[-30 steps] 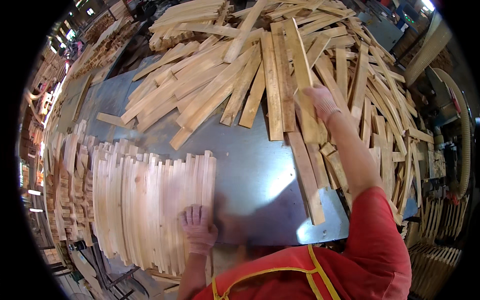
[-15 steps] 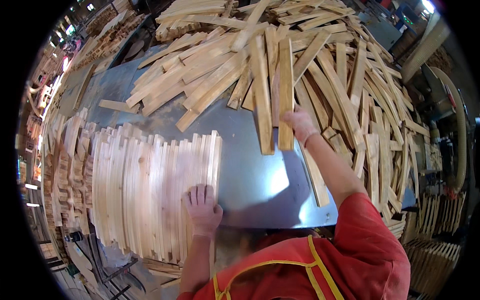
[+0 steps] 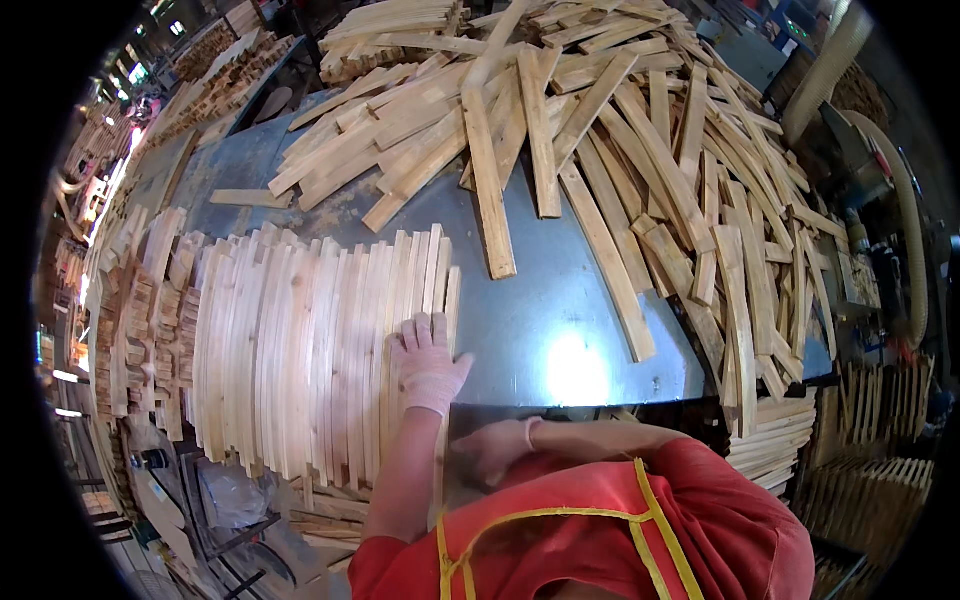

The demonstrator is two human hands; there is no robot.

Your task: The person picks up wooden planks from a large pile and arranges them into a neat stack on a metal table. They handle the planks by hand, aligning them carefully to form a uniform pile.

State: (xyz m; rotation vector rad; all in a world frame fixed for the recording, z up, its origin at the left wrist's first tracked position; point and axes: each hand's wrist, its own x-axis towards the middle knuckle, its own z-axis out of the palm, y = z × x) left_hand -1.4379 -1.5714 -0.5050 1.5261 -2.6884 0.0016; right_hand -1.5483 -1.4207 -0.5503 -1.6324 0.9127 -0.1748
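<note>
Wooden slats stand on edge, packed side by side in a row [image 3: 290,350]. My left hand [image 3: 432,368], in a pale glove, rests flat on the row's right end, fingers stretched out and thumb apart. The outermost slat [image 3: 453,300] sits a little nearer to me than its neighbours, and its near end sticks out past the table edge. Beside that near end, close to my body, is my right hand [image 3: 497,450]. It is blurred, so its fingers are hard to read, and whether it touches the slat is unclear.
A loose heap of slats [image 3: 660,170] spreads over the far and right parts of the metal table [image 3: 520,350]. More slats are stacked at the far left [image 3: 390,30] and below the table's right edge [image 3: 775,440]. A ribbed hose [image 3: 820,80] hangs at the right.
My right hand has left the heap and come down to the row's near end. A slat it gripped there is gone from the heap; another slat edge now shows at the row's right end.
</note>
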